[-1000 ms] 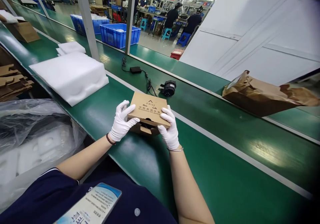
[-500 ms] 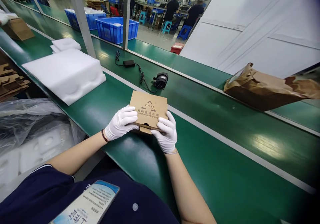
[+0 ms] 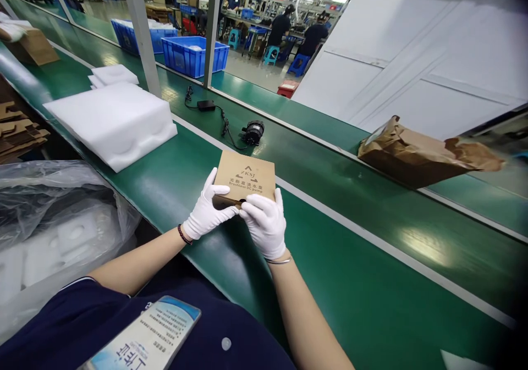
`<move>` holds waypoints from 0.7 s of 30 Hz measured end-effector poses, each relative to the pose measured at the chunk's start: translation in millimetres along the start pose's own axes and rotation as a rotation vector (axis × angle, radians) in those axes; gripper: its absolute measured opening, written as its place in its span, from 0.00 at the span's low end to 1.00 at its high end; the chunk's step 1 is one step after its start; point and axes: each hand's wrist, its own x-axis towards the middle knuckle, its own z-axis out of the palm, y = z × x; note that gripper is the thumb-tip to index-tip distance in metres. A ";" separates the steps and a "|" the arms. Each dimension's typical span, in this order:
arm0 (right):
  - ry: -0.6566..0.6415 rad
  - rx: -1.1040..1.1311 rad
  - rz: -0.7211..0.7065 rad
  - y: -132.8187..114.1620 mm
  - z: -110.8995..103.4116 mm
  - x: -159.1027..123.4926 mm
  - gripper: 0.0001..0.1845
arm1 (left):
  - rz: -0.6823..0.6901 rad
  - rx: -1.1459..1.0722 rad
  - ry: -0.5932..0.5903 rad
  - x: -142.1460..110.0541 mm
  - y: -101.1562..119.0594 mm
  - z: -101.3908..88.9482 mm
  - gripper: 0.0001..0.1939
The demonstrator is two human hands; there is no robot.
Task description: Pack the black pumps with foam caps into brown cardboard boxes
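Note:
A small brown cardboard box (image 3: 251,173), printed "Brushless DC pump", sits at the near part of the green belt, lid down and front edge toward me. My white-gloved left hand (image 3: 206,211) grips its left front corner, thumb along the front and fingers at the side. My right hand (image 3: 266,222), gloved too, is bent around the front edge right of centre, its fingertips near the left thumb. Both hands cover much of the box's front. Just beyond the box lies a black pump (image 3: 253,133), whose cable runs to a black adapter (image 3: 206,105).
White foam sheets (image 3: 113,114) are stacked to the left. Blue bins (image 3: 185,56) stand behind the frame post. Crumpled brown paper (image 3: 421,153) lies at the right. A clear plastic bag (image 3: 61,232) with foam pieces is at lower left. A co-worker's gloved hand (image 3: 14,31) touches another carton (image 3: 37,45).
My right hand has shifted left along the box's front edge. The tab that stuck out there is no longer visible. My left fingers have spread and moved lower on the left side.

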 end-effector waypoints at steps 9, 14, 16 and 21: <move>0.006 -0.079 -0.027 2.6 5.4 -5.5 0.14 | -0.023 -0.064 0.016 1.0 -2.8 3.0 0.25; 0.253 0.037 0.215 -8.1 18.6 6.7 0.22 | 0.043 0.091 0.087 4.1 -11.7 8.3 0.23; 0.354 0.053 0.217 -4.9 21.7 9.2 0.30 | 0.123 0.147 0.042 14.3 -20.7 15.1 0.27; 0.531 -0.077 0.163 4.3 -14.7 -30.0 0.33 | 0.319 0.230 -0.202 80.7 -40.9 64.7 0.34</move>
